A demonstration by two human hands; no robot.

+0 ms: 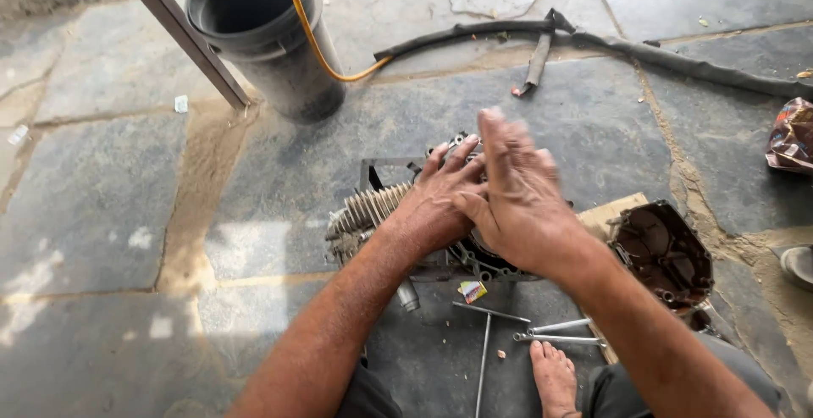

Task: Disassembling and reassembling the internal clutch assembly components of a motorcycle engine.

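Black bucket (pixel 269 37) upper left, yellow hose (pixel 315 41) running in, contents unseen, finned engine block (pixel 398 223) on stone floor (pixel 102 198), long axis left-right, fins leftward, left hand (pixel 436 202) resting on it, fingers extended, right hand (pixel 512 193) above, fingers loose, detached engine cover (pixel 662 253) right, hollow side up.

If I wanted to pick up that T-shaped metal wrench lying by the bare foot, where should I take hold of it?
Probably by the long shaft of the T-shaped wrench, gripped from above around its middle. It lies flat on the stone floor with the crossbar at the far end, and the shaft runs bare toward the person, left of the foot. The crossbar end lies closer to the spanners.
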